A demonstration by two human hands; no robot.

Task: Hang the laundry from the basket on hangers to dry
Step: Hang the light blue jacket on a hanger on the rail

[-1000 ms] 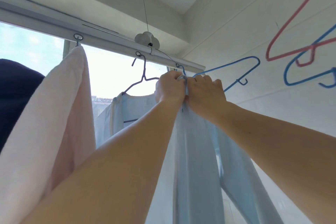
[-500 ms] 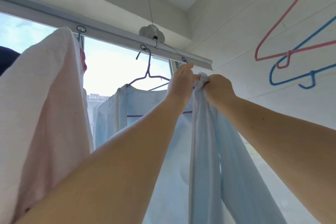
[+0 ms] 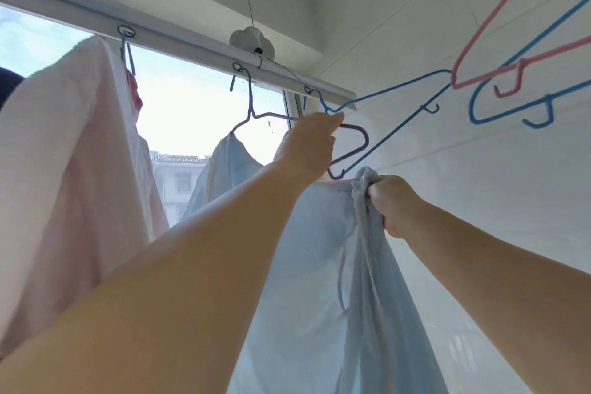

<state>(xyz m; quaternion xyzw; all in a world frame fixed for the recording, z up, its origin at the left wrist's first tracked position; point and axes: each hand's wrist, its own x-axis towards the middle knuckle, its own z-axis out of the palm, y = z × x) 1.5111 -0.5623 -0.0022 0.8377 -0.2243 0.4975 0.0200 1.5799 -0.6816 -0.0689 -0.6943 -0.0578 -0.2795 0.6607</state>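
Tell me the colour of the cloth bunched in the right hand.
Pale blue cloth, gripped by the right hand; the head view shows it.

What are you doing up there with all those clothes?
A person is hanging washing on a rail by the window. The right hand grips a bunched light blue garment near its top. The left hand reaches up to the blue hanger hooked on the rail; its grip is hidden. A pink cloth and another blue garment already hang.
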